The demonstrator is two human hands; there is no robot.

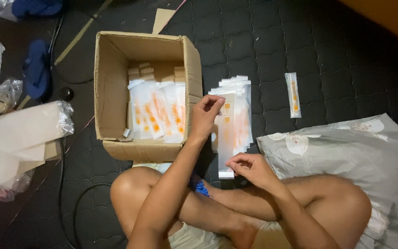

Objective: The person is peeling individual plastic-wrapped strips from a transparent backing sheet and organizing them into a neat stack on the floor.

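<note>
A long clear packet [226,138] was held lengthwise above the dark quilted mattress [328,60], pinched at its far end by the left hand [206,115] and at its near end by the right hand [249,167], apparently so it was kept taut and flat. Just under and beside it, a fanned stack of similar packets [241,108] was laid within easy reach. An open cardboard box [111,87], set toward the mattress's left edge, was seen holding more orange-marked packets. One single packet [293,94] was left apart to the right. A grey patterned pillow [346,147] was lying beside the right knee.
</note>
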